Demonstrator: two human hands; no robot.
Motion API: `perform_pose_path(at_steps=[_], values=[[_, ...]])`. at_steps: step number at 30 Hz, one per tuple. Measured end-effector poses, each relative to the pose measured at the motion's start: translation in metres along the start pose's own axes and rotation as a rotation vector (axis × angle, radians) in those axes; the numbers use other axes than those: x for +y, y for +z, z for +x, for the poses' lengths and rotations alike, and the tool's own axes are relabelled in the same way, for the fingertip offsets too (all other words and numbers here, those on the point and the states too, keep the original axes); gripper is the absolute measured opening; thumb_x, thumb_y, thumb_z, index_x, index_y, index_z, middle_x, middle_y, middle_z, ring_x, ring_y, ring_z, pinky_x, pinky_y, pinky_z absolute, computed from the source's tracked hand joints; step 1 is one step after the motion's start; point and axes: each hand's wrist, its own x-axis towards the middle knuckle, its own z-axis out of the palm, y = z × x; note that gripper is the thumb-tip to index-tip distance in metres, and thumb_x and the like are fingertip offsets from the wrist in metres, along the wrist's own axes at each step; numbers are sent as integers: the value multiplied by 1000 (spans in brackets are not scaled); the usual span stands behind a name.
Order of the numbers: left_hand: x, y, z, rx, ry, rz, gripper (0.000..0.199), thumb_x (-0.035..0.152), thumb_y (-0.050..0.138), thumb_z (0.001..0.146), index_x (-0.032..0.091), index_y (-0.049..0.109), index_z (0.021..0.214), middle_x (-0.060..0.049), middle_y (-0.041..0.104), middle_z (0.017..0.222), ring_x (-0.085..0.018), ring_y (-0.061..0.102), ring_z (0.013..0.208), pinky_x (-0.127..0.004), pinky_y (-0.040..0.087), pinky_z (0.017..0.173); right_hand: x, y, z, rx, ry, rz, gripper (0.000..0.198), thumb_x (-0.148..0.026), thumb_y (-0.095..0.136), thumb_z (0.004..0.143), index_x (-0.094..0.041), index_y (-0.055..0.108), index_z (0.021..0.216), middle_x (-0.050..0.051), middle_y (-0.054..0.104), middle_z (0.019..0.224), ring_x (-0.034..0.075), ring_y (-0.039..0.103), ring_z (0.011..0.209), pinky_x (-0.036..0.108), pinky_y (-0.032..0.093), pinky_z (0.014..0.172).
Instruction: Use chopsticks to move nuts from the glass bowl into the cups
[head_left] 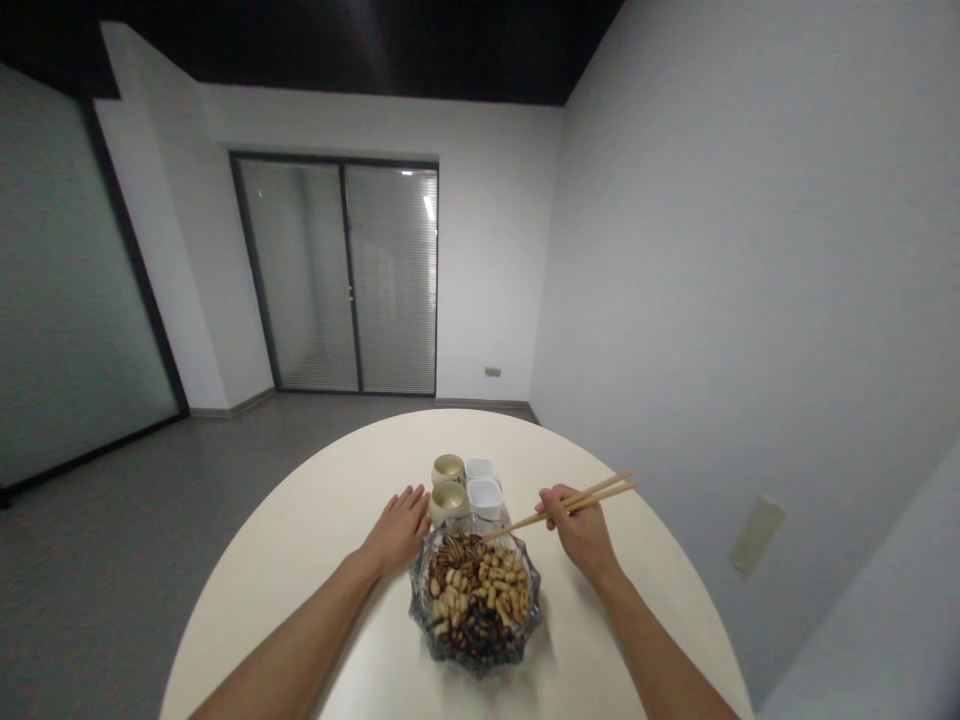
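A pair of wooden chopsticks (600, 492) is gripped in my right hand (577, 530), to the right of a scalloped glass bowl (421, 610). Their tips reach over the bowl's far rim, close to a heap of striped sunflower seeds (459, 556). Peanuts (510, 580) fill the right side, pale pistachio-like nuts (450, 600) the left, and dark seeds (484, 628) the near part. My left hand (399, 528) lies flat on the table, fingers stretched, beside the bowl and the nearer tan cup (448, 500). Whether anything is between the chopstick tips is too small to tell.
Behind the bowl stand a second tan cup (448, 468) and two white square dishes, the nearer (485, 497) and the farther (480, 468). All rest on a round cream table (337, 480). A white wall (712, 250) rises close on the right.
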Motion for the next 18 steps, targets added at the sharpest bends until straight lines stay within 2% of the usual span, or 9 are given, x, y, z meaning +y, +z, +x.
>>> perform_pose_path(at_steps=[6,18], values=[[0,0,0,7,5,-4,55,33,33,100,12,34,151,-13,27,159,-30,20,147,-48,18,119,0,-2,-1,-41,0,-52,52,-58,55,87,-18,66,55,2,56,45,15,51,46,25,38,47],[2,-3,-2,0,-6,-5,55,33,32,100,12,35,151,-12,26,159,-29,20,148,-47,18,119,-9,-1,-2,-94,28,-58,48,-54,60,84,-19,64,50,2,58,44,14,51,44,24,38,46]])
